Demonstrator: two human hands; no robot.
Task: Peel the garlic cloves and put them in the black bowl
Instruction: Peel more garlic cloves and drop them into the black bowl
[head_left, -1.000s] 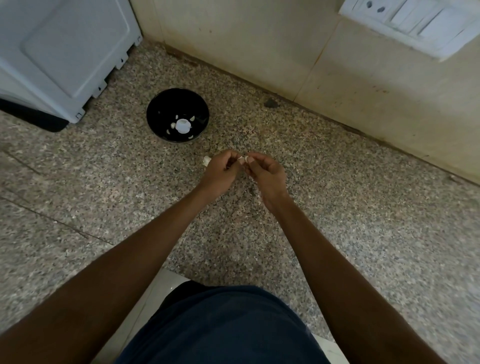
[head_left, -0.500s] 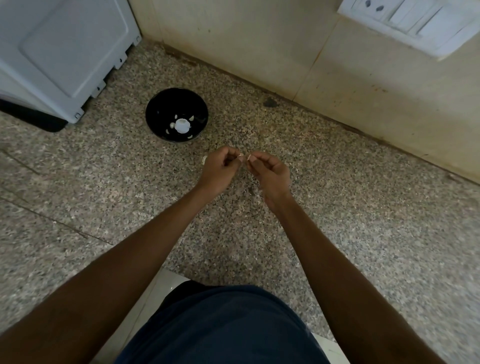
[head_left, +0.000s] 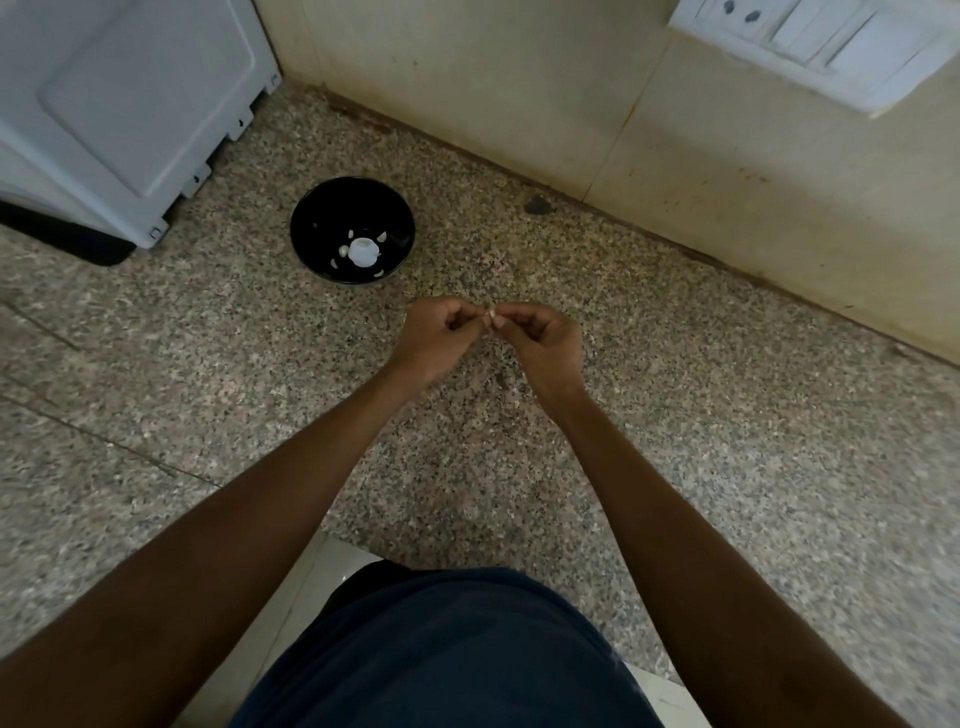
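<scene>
Over the speckled counter (head_left: 727, 415), just in front of the bowl (head_left: 352, 231), the 2 hands have kept almost the same place they held 1 second ago, but the pale piece that showed at the left hand's outer edge then is no longer in sight. The knuckles have drawn a little closer together than half a second back, and the clove (head_left: 490, 314) shows as only a small white speck between the fingertips.

The left hand (head_left: 434, 340) is curled tight, thumb and forefinger pinching the clove from the left. The right hand (head_left: 540, 345) is curled the same way, its thumb and forefinger nipping the clove's other end, the remaining fingers folded into the palm. Both forearms run straight up from the bottom corners and meet at that point. The clove is too small and blurred to say whether skin remains on it.

The bowl sits apart from the hands, up and to the left, with several peeled cloves (head_left: 382, 236) scattered round a white round piece (head_left: 362, 251) in its middle; that piece may be a garlic head, though the view is too soft to be sure. Left of the bowl stands a white appliance (head_left: 130, 104) on a dark mat (head_left: 78, 244). A tiled wall (head_left: 519, 78) rises behind the counter, with a switch plate (head_left: 810, 41) at the upper right. A dark blue garment (head_left: 457, 649) fills the bottom centre. Nothing lies between hands and bowl.
</scene>
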